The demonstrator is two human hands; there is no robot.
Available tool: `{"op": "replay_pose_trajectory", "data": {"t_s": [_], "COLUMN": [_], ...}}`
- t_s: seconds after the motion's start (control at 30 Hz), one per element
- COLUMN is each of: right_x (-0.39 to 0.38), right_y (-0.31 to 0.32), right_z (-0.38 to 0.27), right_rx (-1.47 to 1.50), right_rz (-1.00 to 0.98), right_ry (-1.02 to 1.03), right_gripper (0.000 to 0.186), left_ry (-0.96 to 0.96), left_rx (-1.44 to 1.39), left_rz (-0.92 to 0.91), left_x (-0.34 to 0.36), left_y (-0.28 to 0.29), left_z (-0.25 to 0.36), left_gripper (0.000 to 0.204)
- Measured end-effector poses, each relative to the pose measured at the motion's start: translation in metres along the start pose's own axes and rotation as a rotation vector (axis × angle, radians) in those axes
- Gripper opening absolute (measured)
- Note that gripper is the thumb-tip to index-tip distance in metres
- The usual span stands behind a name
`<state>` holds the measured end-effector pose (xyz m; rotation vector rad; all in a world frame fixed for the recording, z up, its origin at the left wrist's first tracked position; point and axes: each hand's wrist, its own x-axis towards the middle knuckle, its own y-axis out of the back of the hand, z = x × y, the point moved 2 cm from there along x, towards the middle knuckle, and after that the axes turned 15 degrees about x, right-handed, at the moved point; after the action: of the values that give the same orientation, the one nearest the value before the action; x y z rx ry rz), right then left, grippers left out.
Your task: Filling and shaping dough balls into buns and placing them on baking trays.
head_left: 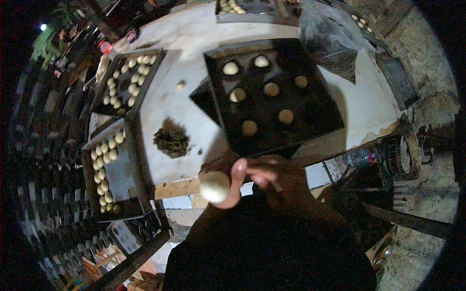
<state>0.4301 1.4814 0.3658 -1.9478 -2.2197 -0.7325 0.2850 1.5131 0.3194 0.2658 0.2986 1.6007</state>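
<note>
My left hand (228, 196) holds a pale, round dough ball (212, 188) low in the middle of the view. Just right of it is my right hand (264, 174), its fingers curled and somewhat blurred; what they hold, if anything, I cannot make out. Above both hands lies a large dark tray (310, 116) with several spaced balls, some pale, others looking brown and speckled. To the tray's left, a dark crumbly heap (170, 138) rests on the white tabletop (160, 169), and a small pale lump (180, 85) sits farther up.
Trays of dough balls line the left (121, 169), upper left (143, 87) and back (242, 17). Crumpled plastic sheeting (335, 43) covers the back right. Below the right edge are a plastic bottle (359, 158) and round metal equipment (405, 157). Dark stacked objects (53, 145) fill the far left.
</note>
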Motion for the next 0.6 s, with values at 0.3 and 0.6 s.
{"op": "replay_pose_trajectory", "data": {"t_s": [0.3, 0.6], "right_x": [-0.033, 0.001], "right_y": [0.109, 0.185], "right_z": [0.061, 0.201], "right_rx": [-0.162, -0.712], "right_rz": [-0.158, -0.079], "right_ry": [-0.040, -0.259], "right_gripper": [0.029, 0.049], "left_ry": [0.016, 0.030], "left_rx": [-0.072, 0.009], "left_rz": [-0.877, -0.423], "left_x": [0.005, 0.044], "left_y": [-0.156, -0.046], "left_z": [-0.013, -0.010], "left_gripper": [0.038, 0.039]}}
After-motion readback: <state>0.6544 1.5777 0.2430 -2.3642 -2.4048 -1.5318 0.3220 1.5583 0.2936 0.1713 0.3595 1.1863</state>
